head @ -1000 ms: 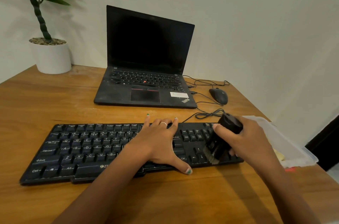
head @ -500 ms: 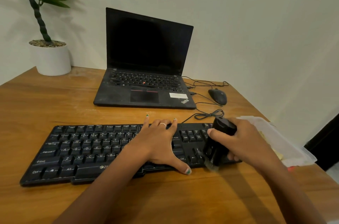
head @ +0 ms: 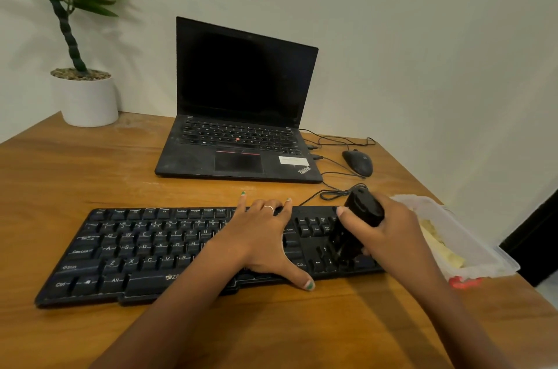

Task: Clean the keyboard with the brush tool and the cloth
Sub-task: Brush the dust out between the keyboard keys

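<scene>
The black keyboard [head: 169, 251] sits on the wooden desk [head: 90, 175] in front of the laptop [head: 241, 127]. Left hand [head: 262, 239] lies flat on the keys, fingers spread and relaxed (holding nothing). Right hand [head: 389, 232] grips the black brush tool [head: 354, 226], its lower end down on the keys at the keyboard's right end.

A home or small office desk: a wooden table [head: 90, 181] against a plain white wall bears an open laptop [head: 241, 127]. Left of the laptop stands a potted plant [head: 81, 78], right of it a wired mouse [head: 357, 162], in front of it an external keyboard [head: 145, 251].
</scene>
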`<control>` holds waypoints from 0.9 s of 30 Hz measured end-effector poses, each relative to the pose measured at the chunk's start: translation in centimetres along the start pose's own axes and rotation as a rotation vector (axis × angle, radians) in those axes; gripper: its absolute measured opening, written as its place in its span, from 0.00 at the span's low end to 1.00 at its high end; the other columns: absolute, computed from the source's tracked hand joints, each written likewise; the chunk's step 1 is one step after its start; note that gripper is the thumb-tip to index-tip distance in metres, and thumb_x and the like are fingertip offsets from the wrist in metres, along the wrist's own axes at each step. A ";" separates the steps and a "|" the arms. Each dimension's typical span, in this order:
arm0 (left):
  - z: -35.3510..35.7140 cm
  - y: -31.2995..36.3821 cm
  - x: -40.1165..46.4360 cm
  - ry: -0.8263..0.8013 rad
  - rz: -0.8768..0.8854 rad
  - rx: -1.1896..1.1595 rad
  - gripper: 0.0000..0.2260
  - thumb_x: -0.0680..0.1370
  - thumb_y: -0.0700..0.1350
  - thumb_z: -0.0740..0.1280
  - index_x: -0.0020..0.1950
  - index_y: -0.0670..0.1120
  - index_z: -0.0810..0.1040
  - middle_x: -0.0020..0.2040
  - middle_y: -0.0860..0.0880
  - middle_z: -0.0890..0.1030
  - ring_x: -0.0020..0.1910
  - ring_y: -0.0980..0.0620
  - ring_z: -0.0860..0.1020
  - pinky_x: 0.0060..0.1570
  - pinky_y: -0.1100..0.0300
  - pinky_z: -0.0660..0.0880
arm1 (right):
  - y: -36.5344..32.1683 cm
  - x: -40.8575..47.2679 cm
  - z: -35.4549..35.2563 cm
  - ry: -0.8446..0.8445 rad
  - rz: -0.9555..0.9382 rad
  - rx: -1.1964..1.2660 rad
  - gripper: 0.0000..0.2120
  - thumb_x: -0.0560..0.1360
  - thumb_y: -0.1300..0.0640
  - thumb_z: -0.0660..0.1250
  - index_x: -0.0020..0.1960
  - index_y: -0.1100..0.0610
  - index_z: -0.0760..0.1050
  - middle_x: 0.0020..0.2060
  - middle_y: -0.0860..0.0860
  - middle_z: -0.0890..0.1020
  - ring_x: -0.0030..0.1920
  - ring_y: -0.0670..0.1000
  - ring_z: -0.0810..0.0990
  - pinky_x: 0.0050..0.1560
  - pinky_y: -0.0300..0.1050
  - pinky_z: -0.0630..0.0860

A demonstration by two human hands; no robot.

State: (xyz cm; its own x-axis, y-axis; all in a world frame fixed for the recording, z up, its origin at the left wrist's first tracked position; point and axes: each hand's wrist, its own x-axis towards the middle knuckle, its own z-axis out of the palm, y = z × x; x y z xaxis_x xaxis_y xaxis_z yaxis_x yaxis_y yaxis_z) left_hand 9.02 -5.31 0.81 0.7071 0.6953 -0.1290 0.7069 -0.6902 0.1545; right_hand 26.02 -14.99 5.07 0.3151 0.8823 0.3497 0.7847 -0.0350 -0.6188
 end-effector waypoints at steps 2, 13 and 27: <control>0.0 -0.1 0.0 -0.003 0.001 -0.007 0.60 0.63 0.76 0.65 0.79 0.47 0.38 0.80 0.48 0.45 0.78 0.47 0.44 0.73 0.38 0.35 | 0.0 0.0 -0.2 -0.076 0.032 0.080 0.07 0.72 0.48 0.69 0.41 0.51 0.75 0.31 0.50 0.80 0.27 0.43 0.77 0.26 0.38 0.74; 0.0 -0.1 0.2 -0.007 0.001 -0.011 0.59 0.63 0.76 0.65 0.79 0.47 0.38 0.80 0.48 0.46 0.78 0.47 0.44 0.73 0.39 0.35 | -0.1 -0.1 -0.7 -0.092 0.047 0.112 0.05 0.72 0.50 0.69 0.42 0.49 0.73 0.33 0.47 0.80 0.28 0.41 0.78 0.24 0.31 0.71; -0.1 0.0 0.0 -0.014 -0.001 -0.030 0.59 0.64 0.75 0.66 0.79 0.49 0.36 0.80 0.47 0.45 0.78 0.46 0.44 0.73 0.40 0.34 | -2.1 1.6 1.7 -0.200 -0.036 0.144 0.08 0.72 0.50 0.69 0.41 0.54 0.76 0.31 0.49 0.79 0.27 0.40 0.77 0.25 0.33 0.72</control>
State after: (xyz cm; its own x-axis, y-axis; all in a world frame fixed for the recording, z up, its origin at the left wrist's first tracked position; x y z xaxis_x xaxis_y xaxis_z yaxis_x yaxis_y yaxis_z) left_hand 9.04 -5.29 0.89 0.7067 0.6929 -0.1431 0.7069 -0.6831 0.1836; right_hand 23.98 -12.71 5.78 0.1656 0.9576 0.2358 0.7050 0.0523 -0.7072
